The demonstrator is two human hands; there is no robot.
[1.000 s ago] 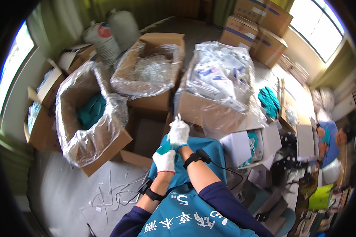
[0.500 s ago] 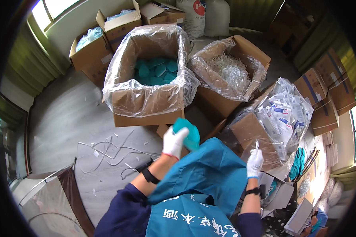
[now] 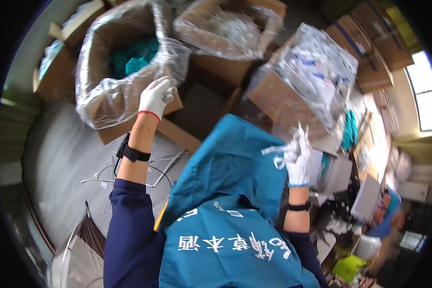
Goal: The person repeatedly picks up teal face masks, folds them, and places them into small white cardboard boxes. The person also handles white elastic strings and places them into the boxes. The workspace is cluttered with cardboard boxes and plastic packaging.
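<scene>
My left hand (image 3: 157, 96), in a white glove with a red cuff, is at the near rim of a plastic-lined cardboard box (image 3: 117, 115). Its fingers are curled in, and nothing shows in them. Just beyond it, a bright teal cup-shaped piece (image 3: 137, 65) is above or on a heap of similar teal pieces (image 3: 121, 58) inside the box. My right hand (image 3: 299, 158), gloved in white with a blue cuff, is closed on thin white strips (image 3: 272, 150), whose ends stick out above and to the left. A teal apron (image 3: 235, 168) spreads between my arms.
A second lined box (image 3: 230, 31) holds pale strips. To its right, an open box contains white packets (image 3: 317, 62). Closed cartons (image 3: 365, 53) are stacked at the far right. Loose cords (image 3: 165, 168) lie on the grey floor, and clutter fills the lower right.
The teal piece has left my left hand, which has moved forward and left to the box. My right hand has drawn closer, still gripping the white strips. The view has turned right.
</scene>
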